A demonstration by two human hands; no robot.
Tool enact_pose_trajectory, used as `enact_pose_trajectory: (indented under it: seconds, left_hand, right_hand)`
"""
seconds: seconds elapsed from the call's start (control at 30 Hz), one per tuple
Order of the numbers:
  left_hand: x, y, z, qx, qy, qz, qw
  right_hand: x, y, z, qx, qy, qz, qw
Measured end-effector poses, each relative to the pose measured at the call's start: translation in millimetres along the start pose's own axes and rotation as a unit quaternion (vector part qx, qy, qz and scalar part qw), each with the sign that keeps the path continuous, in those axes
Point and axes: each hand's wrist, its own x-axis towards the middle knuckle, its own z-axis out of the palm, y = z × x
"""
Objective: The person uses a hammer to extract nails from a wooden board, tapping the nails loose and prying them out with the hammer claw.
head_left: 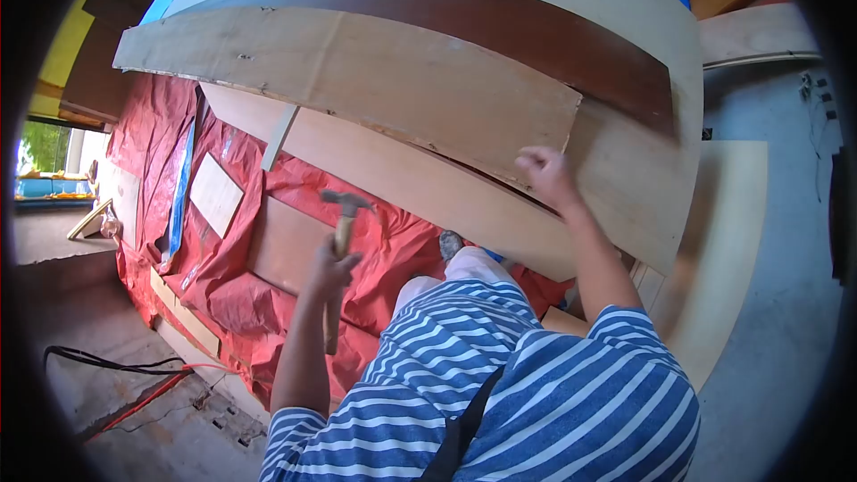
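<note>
My left hand (pixel 331 270) is wrapped round the wooden handle of a claw hammer (pixel 344 232), its metal head pointing up and away from me. Fingers curled, my right hand (pixel 546 171) is at the right end of a long, pale wooden board (pixel 402 76); anything it may hold is hidden. Small dark marks dot the board's worn edges. Behind it lies a long reddish-brown board (pixel 500 27). Both rest on wide pale plywood sheets (pixel 625 178).
A crumpled red tarp (pixel 295 183) spreads below, with a square wood piece (pixel 216 195) and a brown panel (pixel 290 245) on it. Black cables (pixel 116 361) lie at the lower left. A pale panel (pixel 723 250) stands at the right beside the grey floor (pixel 781 241).
</note>
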Motion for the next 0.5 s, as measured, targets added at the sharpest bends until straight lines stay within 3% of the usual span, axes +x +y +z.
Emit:
enact_pose_trajectory:
  seconds: [0.07,0.13,0.2,0.3,0.5]
  left_hand:
    - [7.1,15.8,32.1,0.020,-0.054,0.036,0.998]
    - [9.6,38.1,57.9,0.059,-0.090,0.080,0.991]
    - [8.4,54.5,70.2,0.130,-0.095,0.114,0.980]
    - [-4.6,81.0,73.4,0.190,-0.073,0.151,0.967]
    - [-6.7,81.0,56.8,0.220,-0.010,0.141,0.965]
  right_hand:
    - [-26.2,-25.0,29.1,0.017,-0.111,0.038,0.993]
    - [-41.9,-16.2,71.4,0.164,-0.200,0.023,0.966]
    - [-52.0,-11.3,103.1,0.251,-0.205,-0.026,0.946]
    - [-59.7,-60.2,85.9,0.269,-0.274,0.099,0.918]
    - [-54.2,-67.6,110.3,0.248,-0.232,0.132,0.931]
